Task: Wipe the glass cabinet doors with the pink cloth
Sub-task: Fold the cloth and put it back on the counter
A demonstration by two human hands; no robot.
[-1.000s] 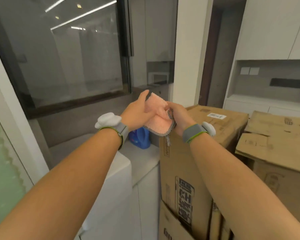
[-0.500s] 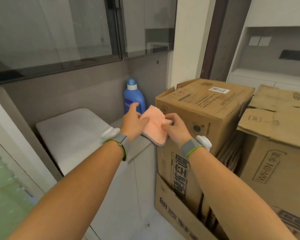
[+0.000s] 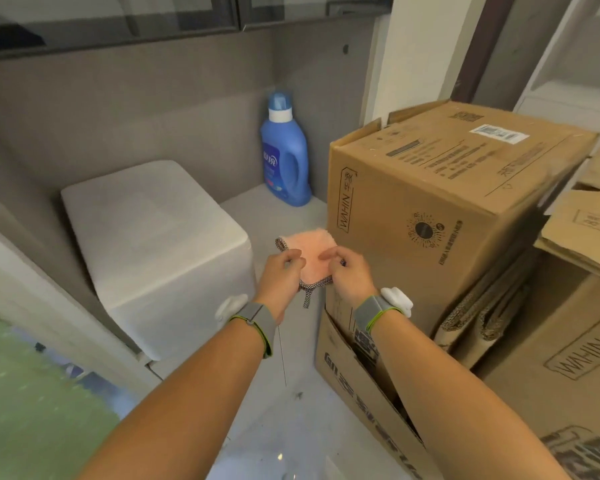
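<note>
While both hands meet at the centre of the frame, this is what the head camera shows, looking down.

Pink cloth: a small folded pink cloth with a checked trim and a dangling loop, held in the air at the centre of the frame, above a pale ledge.

Left hand: the left hand pinches the cloth's left edge between thumb and fingers, closed on it.

Right hand: the right hand pinches the right edge the same way, closed on the cloth. Holding it from both sides suggests the person is folding or squaring it into a pad for wiping.

Glass: dark-framed glass panels run along the top edge of the frame, well above the hands. The cloth is not touching them, so wiping is not under way.

Surroundings: a blue detergent bottle stands upright in the corner, upper centre. A white box-shaped unit sits at centre left. A large cardboard box fills the right, just beside the right hand.

Wrists: each carries a grey band with a white device.
</note>
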